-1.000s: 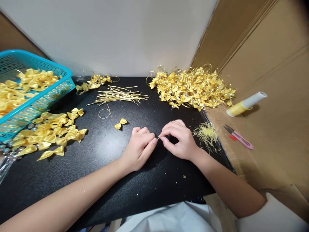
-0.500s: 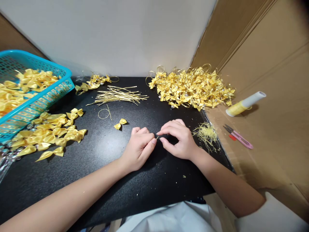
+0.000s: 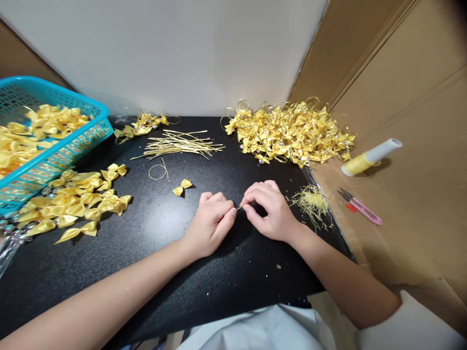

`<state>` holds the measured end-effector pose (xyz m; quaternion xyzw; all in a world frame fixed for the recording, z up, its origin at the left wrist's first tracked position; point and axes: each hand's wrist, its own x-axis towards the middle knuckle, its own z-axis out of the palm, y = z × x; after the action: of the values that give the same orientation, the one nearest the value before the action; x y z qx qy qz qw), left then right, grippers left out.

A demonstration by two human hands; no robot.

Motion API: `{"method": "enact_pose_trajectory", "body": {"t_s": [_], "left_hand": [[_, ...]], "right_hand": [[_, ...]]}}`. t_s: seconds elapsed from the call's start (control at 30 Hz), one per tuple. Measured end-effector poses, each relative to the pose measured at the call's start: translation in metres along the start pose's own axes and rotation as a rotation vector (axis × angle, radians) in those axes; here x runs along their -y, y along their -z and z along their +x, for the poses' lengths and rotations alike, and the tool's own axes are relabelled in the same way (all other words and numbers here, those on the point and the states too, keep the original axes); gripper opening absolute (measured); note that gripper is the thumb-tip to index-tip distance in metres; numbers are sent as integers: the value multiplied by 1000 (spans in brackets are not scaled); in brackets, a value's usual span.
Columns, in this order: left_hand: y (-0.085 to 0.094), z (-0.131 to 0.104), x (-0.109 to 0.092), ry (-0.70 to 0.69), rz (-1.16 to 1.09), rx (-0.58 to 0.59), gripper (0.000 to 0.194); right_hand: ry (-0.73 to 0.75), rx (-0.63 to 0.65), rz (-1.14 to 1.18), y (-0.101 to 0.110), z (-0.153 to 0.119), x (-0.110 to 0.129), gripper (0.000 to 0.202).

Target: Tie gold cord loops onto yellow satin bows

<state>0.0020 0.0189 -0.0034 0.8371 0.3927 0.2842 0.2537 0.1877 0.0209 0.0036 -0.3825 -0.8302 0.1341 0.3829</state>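
Near the middle of the black table, my left hand is closed on a thin yellow cord, most of it hidden inside the fist. The thumb and forefinger of my right hand pinch the short end that sticks out. A single yellow bow lies to the left beyond my left hand, and a looped thin cord lies behind it. Farther back is a bundle of gold cords.
A teal basket of yellow bows stands at the left, with loose bows before it. Finished-looking looped bows form a heap at the back right. Cord scraps, pink snips and a yellow-wrapped tube lie at the right.
My right thumb and forefinger have come together on the cord's end, where they were apart before. My left hand has hardly moved.
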Motion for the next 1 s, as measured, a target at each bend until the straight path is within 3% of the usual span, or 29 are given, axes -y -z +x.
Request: {"method": "enact_pose_trajectory", "body": {"t_s": [0.37, 1.0], "left_hand": [[0, 1, 1, -17, -15, -42, 33], [-2, 1, 1, -15, -42, -40, 33]], "right_hand": [[-74, 27, 101, 6, 0, 1, 9], [-15, 30, 25, -1, -1, -1, 8]]}}
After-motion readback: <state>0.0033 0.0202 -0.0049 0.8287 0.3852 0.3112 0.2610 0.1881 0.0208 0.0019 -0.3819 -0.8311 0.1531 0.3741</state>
